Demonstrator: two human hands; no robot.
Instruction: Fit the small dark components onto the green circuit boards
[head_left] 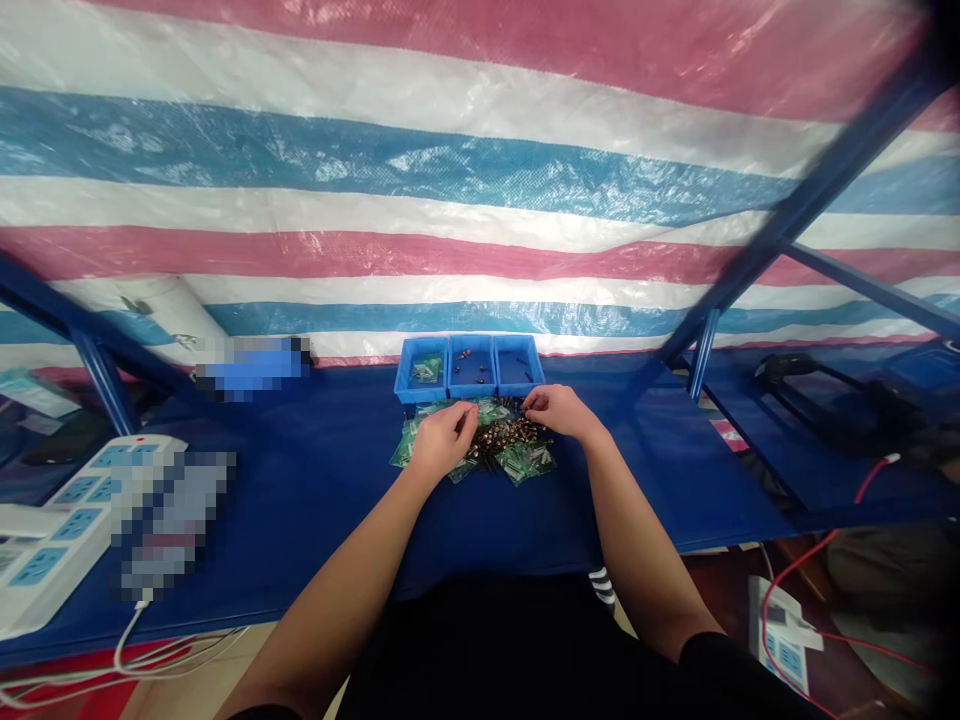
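- Two hands flanked the heap: the left hand (pixel 445 440) with fingertips drawn together, the right hand (pixel 561 412) with fingers curled; I could not tell whether either gripped a part.
- One heap (pixel 496 438) of small metal parts lay on the table (pixel 300 500), several clear bags (pixel 527 464) around it.
- Three blue bins (pixel 472 391) stood behind: the left bin (pixel 420 396) held bagged pieces, the middle a few loose parts, the right bin (pixel 520 389) dark slender bits.
- One white roll (pixel 176 312) bore marks too blurred to read.

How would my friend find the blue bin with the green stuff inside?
Look for the big striped sheet behind the blue table. Near it, three blue bins sit in a row on the table. Yours is the leftmost bin, the only one holding greenish packets.
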